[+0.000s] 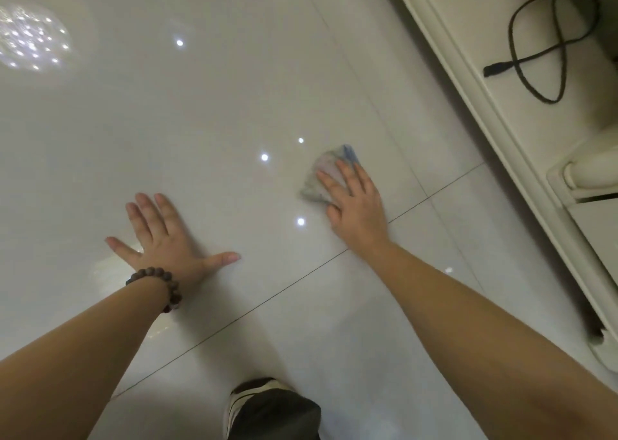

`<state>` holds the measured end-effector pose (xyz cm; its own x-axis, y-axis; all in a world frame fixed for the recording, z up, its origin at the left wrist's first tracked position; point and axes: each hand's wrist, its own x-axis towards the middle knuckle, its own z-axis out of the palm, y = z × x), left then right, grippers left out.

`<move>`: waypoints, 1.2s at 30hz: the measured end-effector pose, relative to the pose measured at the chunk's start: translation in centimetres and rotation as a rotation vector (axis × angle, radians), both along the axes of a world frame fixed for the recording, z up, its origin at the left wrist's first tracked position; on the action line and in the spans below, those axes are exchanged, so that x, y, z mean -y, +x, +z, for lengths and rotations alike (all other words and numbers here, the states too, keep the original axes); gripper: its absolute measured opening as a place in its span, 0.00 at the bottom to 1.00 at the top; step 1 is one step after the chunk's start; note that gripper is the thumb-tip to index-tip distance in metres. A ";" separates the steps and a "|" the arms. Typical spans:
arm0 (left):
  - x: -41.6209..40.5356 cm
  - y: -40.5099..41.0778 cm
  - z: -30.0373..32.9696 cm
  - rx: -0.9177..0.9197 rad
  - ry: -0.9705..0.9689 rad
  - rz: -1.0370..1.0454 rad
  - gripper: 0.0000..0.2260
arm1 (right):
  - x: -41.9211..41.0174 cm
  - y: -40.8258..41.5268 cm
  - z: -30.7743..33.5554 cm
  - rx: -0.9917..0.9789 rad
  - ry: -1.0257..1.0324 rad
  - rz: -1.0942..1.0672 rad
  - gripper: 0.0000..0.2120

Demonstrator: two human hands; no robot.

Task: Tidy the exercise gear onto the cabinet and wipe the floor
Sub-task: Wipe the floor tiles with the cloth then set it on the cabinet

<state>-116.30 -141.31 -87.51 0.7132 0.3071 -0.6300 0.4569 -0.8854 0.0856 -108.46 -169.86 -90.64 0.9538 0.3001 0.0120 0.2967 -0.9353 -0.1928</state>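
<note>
Down by my knee, the shiny tile floor (234,105) fills my view, and I am in the wiping part now. No exercise gear lies on it here, so I think tidying is done. On the white cabinet (501,112) lies a black cable (551,55). My left hand (164,239) is flat, fingers spread, holding nothing. My right hand (354,202) presses down flat on the small cloth (321,175), which pokes out past my fingertips.

Glossy pale tiled floor (207,112), crumpled cloth (322,175) lying on it, cream cabinet (468,81) along its edge
</note>
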 end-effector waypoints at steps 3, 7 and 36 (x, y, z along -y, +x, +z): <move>0.1 0.0 0.1 -0.005 0.010 0.001 0.69 | 7.7 2.1 0.4 -0.033 -0.065 -0.385 0.26; 0.3 0.0 0.1 0.021 0.011 0.008 0.69 | 5.8 2.4 2.8 0.013 0.110 -0.521 0.25; -15.2 -13.3 0.8 0.096 0.112 0.803 0.65 | -24.4 4.0 -0.6 0.070 0.011 0.296 0.24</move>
